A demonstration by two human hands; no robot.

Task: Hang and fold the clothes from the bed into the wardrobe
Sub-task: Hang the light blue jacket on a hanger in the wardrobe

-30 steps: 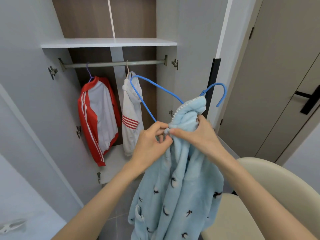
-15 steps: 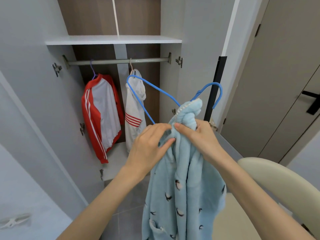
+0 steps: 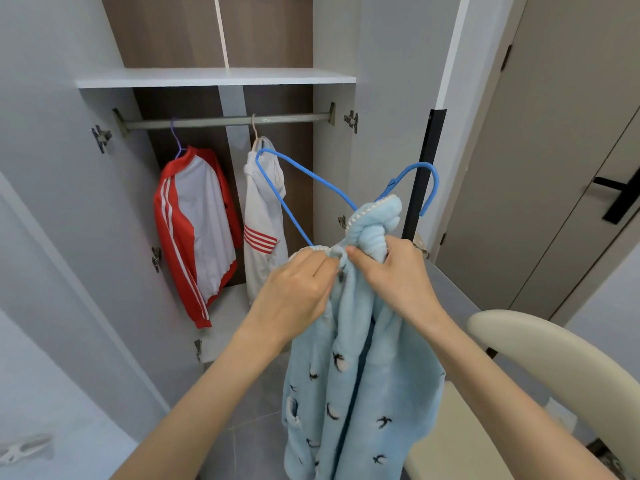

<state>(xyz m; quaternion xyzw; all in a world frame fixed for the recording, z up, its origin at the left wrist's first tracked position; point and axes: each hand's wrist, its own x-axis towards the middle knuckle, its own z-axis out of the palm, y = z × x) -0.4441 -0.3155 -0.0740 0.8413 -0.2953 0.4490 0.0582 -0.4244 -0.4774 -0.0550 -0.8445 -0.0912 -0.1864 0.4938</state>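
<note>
The pale blue fleece jacket hangs in the air in front of the open wardrobe, its collar bunched up over the right end of a blue hanger. Its body drops down between the person's forearms.

A second ago the left hand was only pinching the collar beside the other hand's fingertips. Now it lies over the cloth with its back turned up and its fingers curled round the trimmed collar edge. A short run of that edge has come onto the hanger's lower wire. The right hand is still closed round the bunched fleece at the neck, thumb pressed in, and seems to steady cloth and hanger together.

Most of the hanger's left arm is still bare, so the jacket looks about half on. That side's shoulder needs drawing further out along the wire before it will sit evenly.

Behind, the rail already carries a red and white jacket and a white hoodie, with free space to their right. A cream chair stands close on the right.
</note>
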